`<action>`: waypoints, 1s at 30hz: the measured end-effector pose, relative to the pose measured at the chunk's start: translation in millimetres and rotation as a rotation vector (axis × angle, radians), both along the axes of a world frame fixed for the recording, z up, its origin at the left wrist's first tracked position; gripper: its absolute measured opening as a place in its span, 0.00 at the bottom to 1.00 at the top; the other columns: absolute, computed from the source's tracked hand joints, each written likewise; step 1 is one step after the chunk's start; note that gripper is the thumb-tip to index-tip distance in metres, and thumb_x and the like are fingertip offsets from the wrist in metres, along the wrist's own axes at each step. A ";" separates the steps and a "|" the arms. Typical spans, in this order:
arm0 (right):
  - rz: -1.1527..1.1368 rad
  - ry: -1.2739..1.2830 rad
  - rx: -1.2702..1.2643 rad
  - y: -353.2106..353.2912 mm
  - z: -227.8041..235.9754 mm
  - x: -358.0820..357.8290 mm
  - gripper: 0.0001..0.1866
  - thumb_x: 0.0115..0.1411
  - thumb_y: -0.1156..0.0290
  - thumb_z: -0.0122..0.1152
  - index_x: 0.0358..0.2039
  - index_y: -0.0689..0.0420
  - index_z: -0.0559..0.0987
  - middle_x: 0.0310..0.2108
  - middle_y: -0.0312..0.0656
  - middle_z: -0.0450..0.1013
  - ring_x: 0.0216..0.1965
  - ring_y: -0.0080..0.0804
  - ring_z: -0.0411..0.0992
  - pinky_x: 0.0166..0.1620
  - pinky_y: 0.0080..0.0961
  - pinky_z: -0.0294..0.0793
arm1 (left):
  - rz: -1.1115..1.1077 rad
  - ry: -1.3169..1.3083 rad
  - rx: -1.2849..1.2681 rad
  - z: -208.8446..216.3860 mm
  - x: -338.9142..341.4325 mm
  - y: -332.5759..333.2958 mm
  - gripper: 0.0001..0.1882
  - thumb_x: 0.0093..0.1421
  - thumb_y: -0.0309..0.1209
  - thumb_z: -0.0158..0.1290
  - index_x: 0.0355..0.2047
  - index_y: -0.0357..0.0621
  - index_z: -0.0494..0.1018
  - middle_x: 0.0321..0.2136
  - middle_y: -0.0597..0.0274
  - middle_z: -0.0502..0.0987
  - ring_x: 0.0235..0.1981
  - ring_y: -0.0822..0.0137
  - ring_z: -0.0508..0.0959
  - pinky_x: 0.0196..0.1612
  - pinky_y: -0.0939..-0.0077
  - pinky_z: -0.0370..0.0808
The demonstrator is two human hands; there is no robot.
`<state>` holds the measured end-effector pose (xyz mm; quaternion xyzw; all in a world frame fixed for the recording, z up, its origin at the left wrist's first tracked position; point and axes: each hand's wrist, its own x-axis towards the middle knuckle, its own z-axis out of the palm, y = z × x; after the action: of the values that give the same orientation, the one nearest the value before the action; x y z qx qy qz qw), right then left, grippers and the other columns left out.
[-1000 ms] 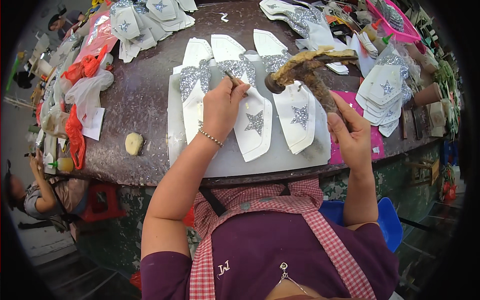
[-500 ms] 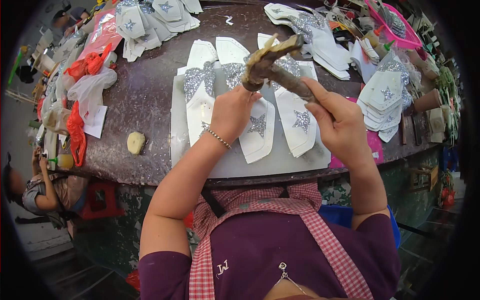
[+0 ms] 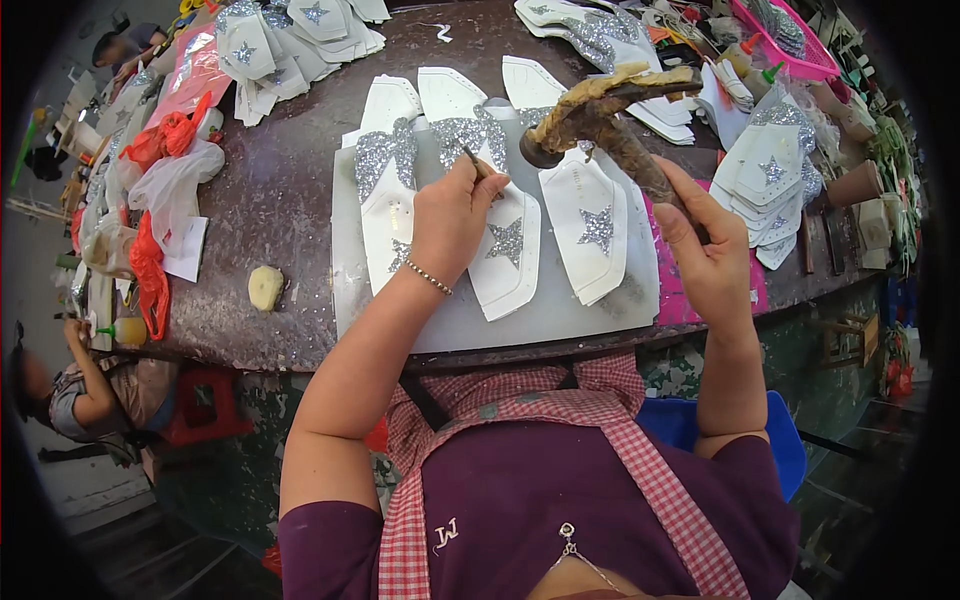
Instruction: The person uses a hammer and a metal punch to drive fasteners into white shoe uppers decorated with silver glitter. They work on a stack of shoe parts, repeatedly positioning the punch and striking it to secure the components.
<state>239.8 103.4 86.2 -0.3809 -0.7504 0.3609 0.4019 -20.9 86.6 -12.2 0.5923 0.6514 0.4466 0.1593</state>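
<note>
My right hand (image 3: 708,245) grips the handle of a hammer (image 3: 625,140), whose worn head is crusted with tan material and raised over the board. My left hand (image 3: 447,218) pinches a thin dark metal tool (image 3: 470,156), perhaps a punch; its lower end is hidden by my fingers. It stands over the middle one of three stacks of white shoe-upper pieces (image 3: 513,275) with silver glitter bands and stars. Another stack (image 3: 380,225) lies to its left and a third (image 3: 590,235) under the hammer. All three rest on a pale cutting board (image 3: 480,337).
More glittered white pieces lie in piles at the far left (image 3: 305,60) and right (image 3: 768,180). A yellowish lump (image 3: 266,288) sits left of the board. Plastic bags (image 3: 180,180) line the left edge, and a pink basket (image 3: 800,60) stands far right. Another person (image 3: 100,385) sits at left.
The hammer has swung right and away from the left hand, uncovering the top of the thin tool. My left hand has shifted slightly left. The whole view has moved a little.
</note>
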 end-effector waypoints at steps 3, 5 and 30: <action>-0.030 0.115 0.009 0.6 10.5 -0.4 0.20 0.66 0.76 0.58 0.58 0.64 0.74 0.36 0.38 0.79 0.34 0.15 0.70 0.38 0.13 0.69 | -0.039 0.059 -0.020 5.6 -0.8 -0.7 0.12 0.62 0.34 0.58 0.29 0.38 0.72 0.24 0.50 0.80 0.26 0.49 0.81 0.29 0.61 0.76; -0.010 0.324 0.000 -1.8 21.0 2.0 0.20 0.67 0.76 0.56 0.59 0.64 0.74 0.32 0.35 0.77 0.27 0.12 0.65 0.30 0.11 0.64 | -0.074 0.128 0.001 8.0 -0.2 0.0 0.12 0.62 0.34 0.58 0.30 0.38 0.71 0.25 0.50 0.80 0.26 0.48 0.80 0.29 0.60 0.75; -0.009 0.128 0.005 -4.0 17.7 4.5 0.21 0.63 0.78 0.59 0.57 0.65 0.75 0.41 0.45 0.80 0.38 0.20 0.75 0.44 0.20 0.74 | -0.070 0.105 -0.008 7.7 13.5 -4.9 0.09 0.61 0.30 0.59 0.31 0.37 0.74 0.26 0.51 0.80 0.27 0.55 0.81 0.31 0.68 0.75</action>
<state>244.3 99.3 103.9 -0.3592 -0.7224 0.3809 0.4517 -7.5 81.7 -4.5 0.6367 0.6395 0.4066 0.1428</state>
